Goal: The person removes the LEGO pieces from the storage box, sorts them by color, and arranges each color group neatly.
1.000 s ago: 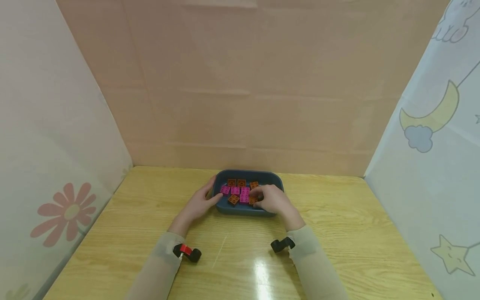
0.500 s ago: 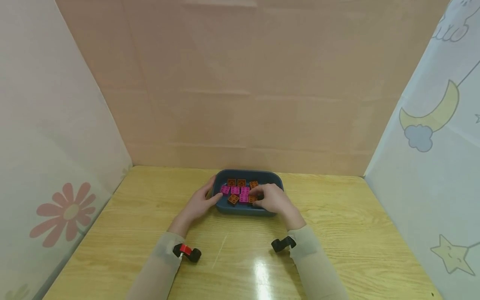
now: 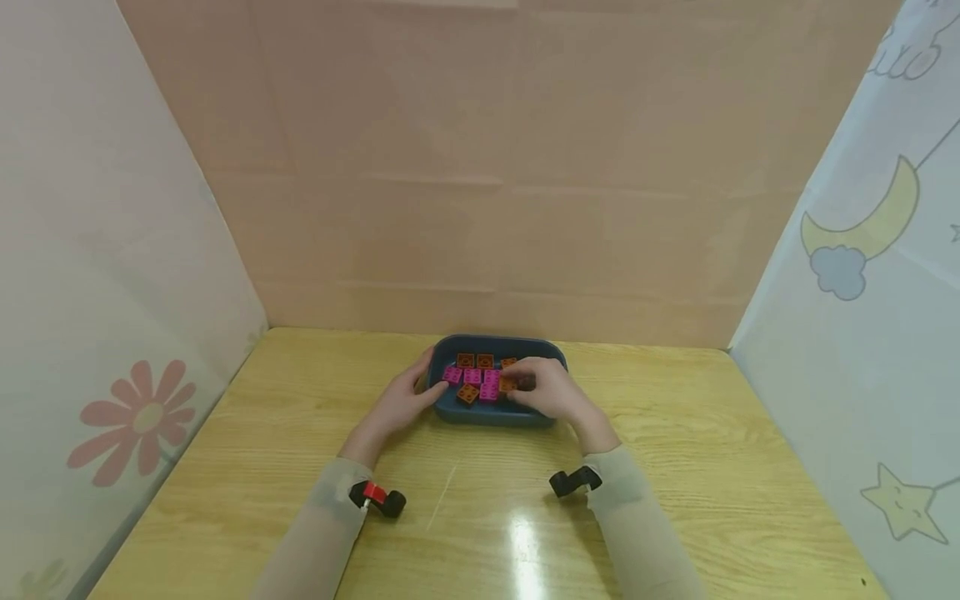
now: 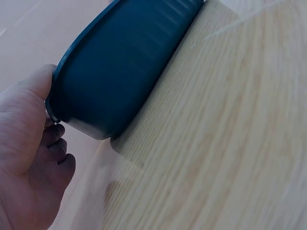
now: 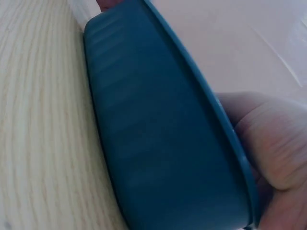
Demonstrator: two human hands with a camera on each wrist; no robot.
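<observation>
A dark blue tray (image 3: 491, 419) with several pink and orange-brown toy building bricks stands on the table. My left hand (image 3: 397, 404) grips its left end, thumb at the rim and fingers on the outside; the left wrist view shows this hand (image 4: 29, 124) at the tray's edge. Over the right part of the tray, my right hand (image 3: 551, 390) pinches an orange brick (image 3: 507, 384) between thumb and fingers. Just left of it lies a longer pink brick (image 3: 489, 386). In the right wrist view the tray wall (image 5: 163, 124) hides my fingertips and the brick.
The wooden table (image 3: 675, 467) extends to both sides and in front of the tray. Right behind the tray rises a tan backdrop (image 3: 480, 208). Printed white sheets (image 3: 885, 350) bound the sides.
My right hand has risen a little with the orange brick, which sits higher than before. The left hand keeps its hold on the tray. The head view has shifted slightly.
</observation>
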